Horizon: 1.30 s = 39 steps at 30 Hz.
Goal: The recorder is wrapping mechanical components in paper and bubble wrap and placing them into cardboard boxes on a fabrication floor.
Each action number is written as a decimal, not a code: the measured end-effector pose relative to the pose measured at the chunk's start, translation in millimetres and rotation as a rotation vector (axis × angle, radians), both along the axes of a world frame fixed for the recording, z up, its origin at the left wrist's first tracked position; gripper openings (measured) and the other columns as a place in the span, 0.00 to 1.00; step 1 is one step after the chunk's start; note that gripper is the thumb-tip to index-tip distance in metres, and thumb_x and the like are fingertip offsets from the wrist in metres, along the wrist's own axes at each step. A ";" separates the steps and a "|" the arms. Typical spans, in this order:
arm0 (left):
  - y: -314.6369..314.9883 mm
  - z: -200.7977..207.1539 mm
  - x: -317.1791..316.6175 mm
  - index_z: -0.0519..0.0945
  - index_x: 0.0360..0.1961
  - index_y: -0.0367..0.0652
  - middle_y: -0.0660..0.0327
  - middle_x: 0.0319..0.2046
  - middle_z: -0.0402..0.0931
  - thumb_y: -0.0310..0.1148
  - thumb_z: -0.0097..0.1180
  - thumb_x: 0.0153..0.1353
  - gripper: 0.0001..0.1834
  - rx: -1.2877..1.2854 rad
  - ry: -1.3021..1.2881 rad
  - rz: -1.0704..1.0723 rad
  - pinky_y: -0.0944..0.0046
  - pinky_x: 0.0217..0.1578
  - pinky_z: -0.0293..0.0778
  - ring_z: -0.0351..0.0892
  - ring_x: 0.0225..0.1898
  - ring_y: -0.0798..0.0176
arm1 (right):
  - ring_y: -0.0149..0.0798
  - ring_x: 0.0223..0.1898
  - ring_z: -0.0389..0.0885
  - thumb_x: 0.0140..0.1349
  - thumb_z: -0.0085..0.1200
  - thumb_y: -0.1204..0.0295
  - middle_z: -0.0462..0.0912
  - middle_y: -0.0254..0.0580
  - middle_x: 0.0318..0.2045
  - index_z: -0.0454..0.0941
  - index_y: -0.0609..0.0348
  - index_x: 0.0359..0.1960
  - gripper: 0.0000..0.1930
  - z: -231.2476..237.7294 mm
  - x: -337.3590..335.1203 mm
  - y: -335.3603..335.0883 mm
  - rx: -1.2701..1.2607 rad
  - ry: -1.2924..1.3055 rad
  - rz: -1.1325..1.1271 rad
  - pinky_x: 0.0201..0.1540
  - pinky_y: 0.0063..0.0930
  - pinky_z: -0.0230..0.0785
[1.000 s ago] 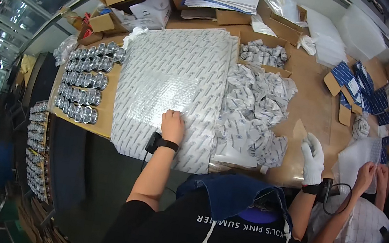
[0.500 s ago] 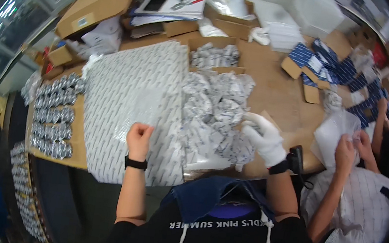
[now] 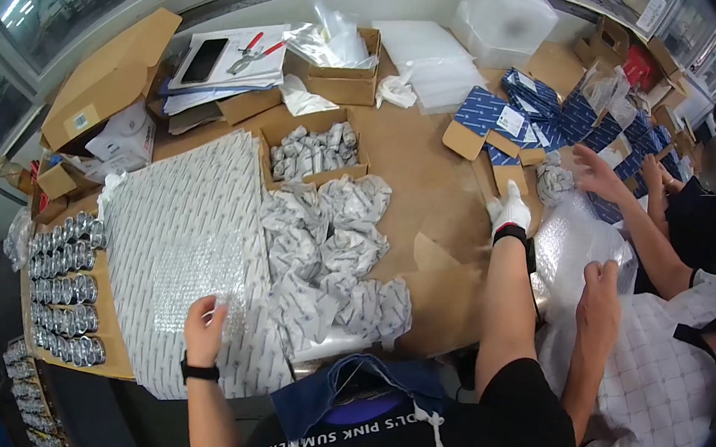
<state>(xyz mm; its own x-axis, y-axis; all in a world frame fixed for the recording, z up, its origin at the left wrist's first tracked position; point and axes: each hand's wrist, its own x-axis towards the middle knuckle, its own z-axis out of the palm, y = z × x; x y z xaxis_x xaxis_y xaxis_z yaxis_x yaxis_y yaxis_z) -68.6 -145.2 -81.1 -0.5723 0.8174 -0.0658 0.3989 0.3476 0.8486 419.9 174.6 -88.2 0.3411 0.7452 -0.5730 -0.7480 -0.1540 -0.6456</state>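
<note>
The bare left hand is over the paper stack, at the near edge of the bubble sheet lying on it; its grip is loosely curled, and I cannot tell if it holds anything; the gloved right hand is just beside the blue box and paper bundle on the surface; its grip I cannot tell

The brown counter carries a broad stack of white patterned paper sheets below the left hand. Crumpled white paper bundles lie between both hands, blue-and-brown cardboard cartons beyond the right hand.
</note>
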 end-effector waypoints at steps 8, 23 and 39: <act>-6.8 48.2 9.5 0.74 0.41 0.35 0.62 0.36 0.74 0.25 0.53 0.58 0.10 0.157 -0.143 0.089 0.70 0.41 0.69 0.73 0.38 0.70 | 0.33 0.10 0.60 0.51 0.62 0.72 0.64 0.33 0.14 0.70 0.56 0.26 0.10 -31.8 46.7 77.4 -0.011 -0.110 0.047 0.09 0.25 0.55; 85.1 152.9 120.2 0.66 0.55 0.35 0.50 0.52 0.67 0.24 0.59 0.47 0.31 0.406 0.478 -0.427 0.59 0.57 0.60 0.66 0.55 0.53 | 0.49 0.35 0.79 0.52 0.55 0.71 0.80 0.52 0.32 0.77 0.66 0.40 0.14 176.8 -21.3 -143.6 0.171 -1.457 0.236 0.39 0.36 0.69; 53.3 165.1 188.0 0.76 0.41 0.34 0.47 0.35 0.77 0.28 0.60 0.52 0.15 0.408 0.185 -0.926 0.61 0.38 0.74 0.79 0.36 0.47 | 0.49 0.62 0.59 0.30 0.74 0.59 0.57 0.59 0.61 0.32 0.65 0.66 0.68 133.4 -96.8 -202.4 0.608 -0.778 0.560 0.62 0.35 0.53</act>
<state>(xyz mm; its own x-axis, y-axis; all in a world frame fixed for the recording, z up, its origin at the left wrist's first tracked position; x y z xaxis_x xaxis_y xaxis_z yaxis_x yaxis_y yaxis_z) 119.4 -91.9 84.1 0.3205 0.8839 0.3406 0.5003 -0.4633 0.7315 323.2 -27.8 45.2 -0.0225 0.9872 0.1579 -0.0356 0.1570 -0.9870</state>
